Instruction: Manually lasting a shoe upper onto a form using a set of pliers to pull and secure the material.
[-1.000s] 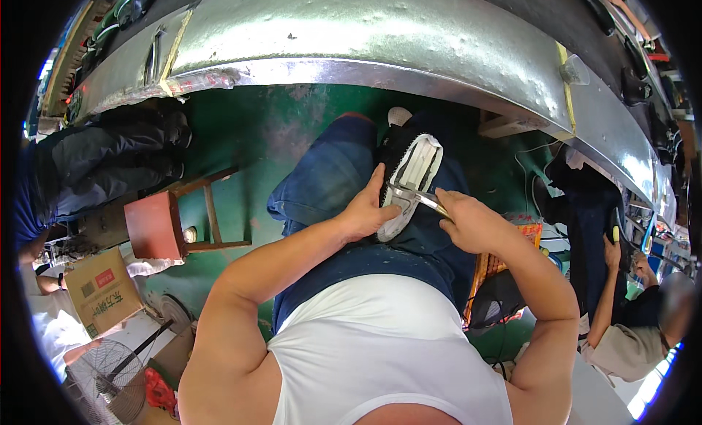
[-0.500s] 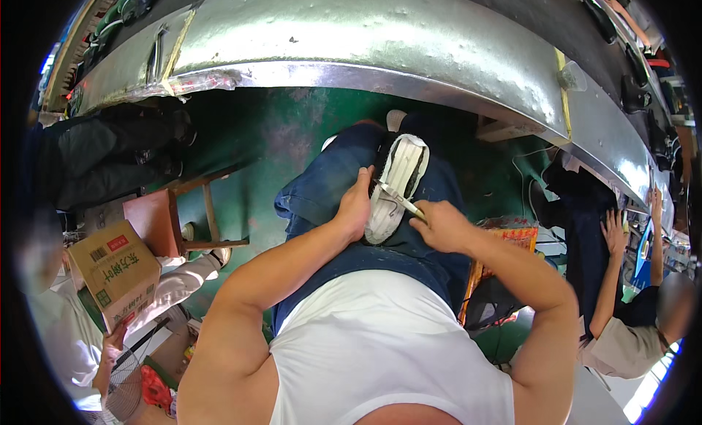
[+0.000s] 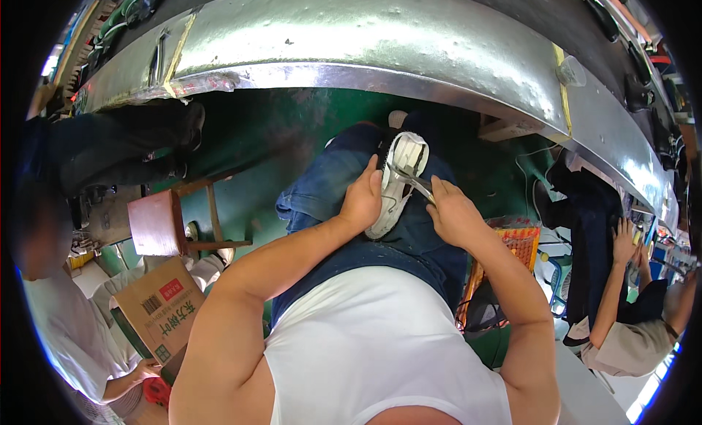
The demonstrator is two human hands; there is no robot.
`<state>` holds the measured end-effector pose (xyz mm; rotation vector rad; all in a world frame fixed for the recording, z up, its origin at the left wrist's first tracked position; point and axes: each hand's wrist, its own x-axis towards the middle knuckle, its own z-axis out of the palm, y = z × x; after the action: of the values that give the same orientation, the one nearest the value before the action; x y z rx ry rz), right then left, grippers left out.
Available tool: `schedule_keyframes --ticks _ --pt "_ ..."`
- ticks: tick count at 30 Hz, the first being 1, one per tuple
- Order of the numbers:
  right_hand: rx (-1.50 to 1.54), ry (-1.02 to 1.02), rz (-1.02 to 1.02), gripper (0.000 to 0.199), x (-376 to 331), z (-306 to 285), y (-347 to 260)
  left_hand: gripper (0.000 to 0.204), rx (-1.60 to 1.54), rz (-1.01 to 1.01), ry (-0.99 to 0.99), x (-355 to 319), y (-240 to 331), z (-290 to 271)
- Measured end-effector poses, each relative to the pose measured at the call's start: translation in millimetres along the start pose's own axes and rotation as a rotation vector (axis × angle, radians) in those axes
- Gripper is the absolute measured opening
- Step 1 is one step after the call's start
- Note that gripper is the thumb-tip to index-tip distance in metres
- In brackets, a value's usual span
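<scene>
A shoe (image 3: 409, 143) lies bottom up across my lap, showing a whitish underside with dark gaps near its far end. My left hand (image 3: 363, 198) is closed around the shoe's left edge, thumb along the rim. Closed in my right hand (image 3: 455, 213) is a metal tool that looks like pliers (image 3: 414, 179). Its head rests on or just over the middle of the underside; I cannot tell whether the jaws grip anything. Below it, a dark curved line (image 3: 392, 203) shows on the near part of the underside. My blue jeans (image 3: 314, 191) are under the shoe.
A metal-sided workbench (image 3: 365, 30) curves across the front. At left, a person carries a cardboard box (image 3: 161, 308) near a wooden stool (image 3: 157, 224). An orange patterned bag (image 3: 518, 242) stands by my right leg. Another person's hand (image 3: 623, 241) is at far right.
The tool's head has moved away from me along the underside, and my right hand has turned and shifted up. The cardboard box at left has moved nearer to me.
</scene>
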<state>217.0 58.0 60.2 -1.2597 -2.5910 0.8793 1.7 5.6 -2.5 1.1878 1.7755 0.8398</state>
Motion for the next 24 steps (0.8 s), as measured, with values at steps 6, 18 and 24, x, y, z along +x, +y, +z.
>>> schedule_keyframes --ticks 6,18,24 --pt "0.036 -0.182 0.263 0.020 3.2 4.8 25.6 0.054 0.292 0.320 -0.131 0.4 -6.7 -5.5" --pt "0.078 -0.199 0.230 0.041 49.5 0.7 22.7 0.060 0.450 0.226 -0.455 9.8 19.1 -21.6" --pt "0.193 -0.219 0.234 0.041 29.8 -3.5 10.4 0.076 0.409 0.253 -0.449 -5.3 5.1 -35.0"
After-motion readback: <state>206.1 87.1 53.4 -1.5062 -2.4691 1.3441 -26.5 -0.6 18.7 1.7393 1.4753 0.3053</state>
